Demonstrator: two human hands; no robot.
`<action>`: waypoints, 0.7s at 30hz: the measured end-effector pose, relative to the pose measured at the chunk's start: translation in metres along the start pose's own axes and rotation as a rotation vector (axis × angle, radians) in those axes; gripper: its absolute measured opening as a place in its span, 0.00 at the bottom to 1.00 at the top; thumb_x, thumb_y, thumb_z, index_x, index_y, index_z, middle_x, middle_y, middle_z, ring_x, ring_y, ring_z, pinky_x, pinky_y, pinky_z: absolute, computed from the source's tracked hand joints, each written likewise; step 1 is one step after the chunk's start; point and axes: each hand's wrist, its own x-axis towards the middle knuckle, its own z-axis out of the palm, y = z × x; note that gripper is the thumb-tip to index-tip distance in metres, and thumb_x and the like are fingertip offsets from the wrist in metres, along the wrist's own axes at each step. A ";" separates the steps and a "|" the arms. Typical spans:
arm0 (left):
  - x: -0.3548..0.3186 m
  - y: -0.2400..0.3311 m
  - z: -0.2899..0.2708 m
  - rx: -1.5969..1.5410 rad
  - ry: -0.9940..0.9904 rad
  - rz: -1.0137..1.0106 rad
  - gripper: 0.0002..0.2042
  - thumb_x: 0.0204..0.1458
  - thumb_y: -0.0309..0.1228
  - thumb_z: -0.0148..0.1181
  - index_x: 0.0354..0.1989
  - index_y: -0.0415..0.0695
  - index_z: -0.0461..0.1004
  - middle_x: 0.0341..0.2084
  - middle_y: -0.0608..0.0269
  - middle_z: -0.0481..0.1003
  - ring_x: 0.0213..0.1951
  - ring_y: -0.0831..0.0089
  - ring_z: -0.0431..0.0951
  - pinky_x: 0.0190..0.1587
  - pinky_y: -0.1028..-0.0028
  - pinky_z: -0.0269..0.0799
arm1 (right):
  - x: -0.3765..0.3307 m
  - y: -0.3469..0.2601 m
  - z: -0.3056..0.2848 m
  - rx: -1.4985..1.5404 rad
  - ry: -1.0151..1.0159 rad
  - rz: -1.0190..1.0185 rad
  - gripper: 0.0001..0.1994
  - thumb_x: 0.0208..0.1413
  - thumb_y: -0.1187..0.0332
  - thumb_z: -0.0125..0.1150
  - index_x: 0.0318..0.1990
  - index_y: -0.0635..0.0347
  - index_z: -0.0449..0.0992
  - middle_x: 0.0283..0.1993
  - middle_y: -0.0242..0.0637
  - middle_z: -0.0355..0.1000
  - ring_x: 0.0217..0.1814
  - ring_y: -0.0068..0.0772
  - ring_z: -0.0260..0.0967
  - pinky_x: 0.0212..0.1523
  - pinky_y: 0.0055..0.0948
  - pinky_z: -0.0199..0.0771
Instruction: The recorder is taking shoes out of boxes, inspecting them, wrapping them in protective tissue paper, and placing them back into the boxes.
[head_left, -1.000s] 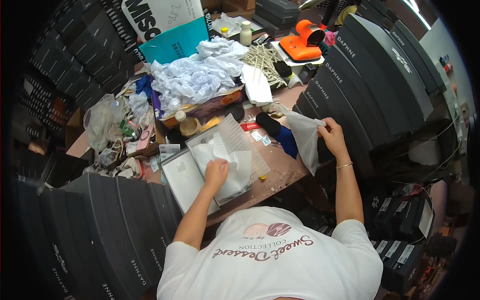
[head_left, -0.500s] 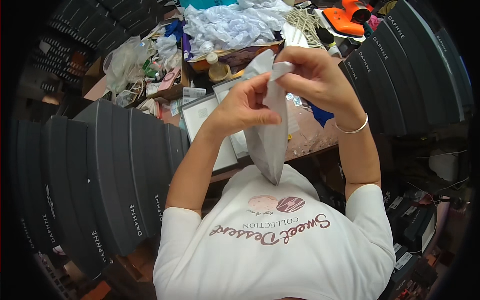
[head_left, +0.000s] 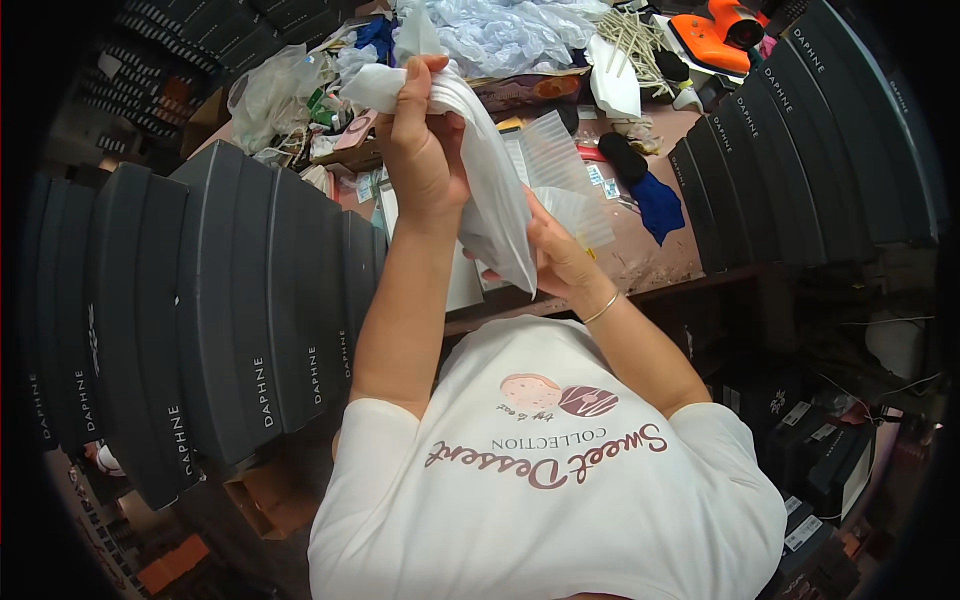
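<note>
A soft white bag [head_left: 495, 185], seemingly cloth or tissue, hangs slanting between my hands over the front of the table. My left hand [head_left: 425, 160] is closed on its upper end, thumb and fingers pinching the gathered material. Lower down, my right hand [head_left: 560, 250] grips the bag's right side, with its fingers partly hidden behind it. Whether anything is inside the bag I cannot tell. Behind my left wrist and the bag, a light open box [head_left: 462, 285] shows only in part. A ribbed clear plastic sheet [head_left: 560, 165] lies just beyond my right hand.
Dark grey shoe boxes stand in rows at my left [head_left: 225, 300] and right [head_left: 790, 150]. Crumpled white tissue paper [head_left: 510, 35] fills the back. Rightward lie a blue cloth [head_left: 658, 208], a black oval item [head_left: 623, 158], several paper sticks [head_left: 640, 45] and an orange tool [head_left: 705, 42].
My left hand has risen up and left with the bag's top end. My right hand has dropped from the top to the bag's lower right side. The bag now slants.
</note>
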 end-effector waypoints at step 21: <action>-0.090 -0.064 -0.132 0.107 0.044 -0.600 0.32 0.53 0.56 0.50 0.58 0.44 0.60 0.53 0.60 0.66 0.54 0.67 0.67 0.56 0.66 0.64 | 0.000 0.017 -0.005 -1.685 0.132 -0.625 0.38 0.46 0.60 0.66 0.63 0.60 0.55 0.61 0.54 0.54 0.62 0.60 0.51 0.62 0.45 0.50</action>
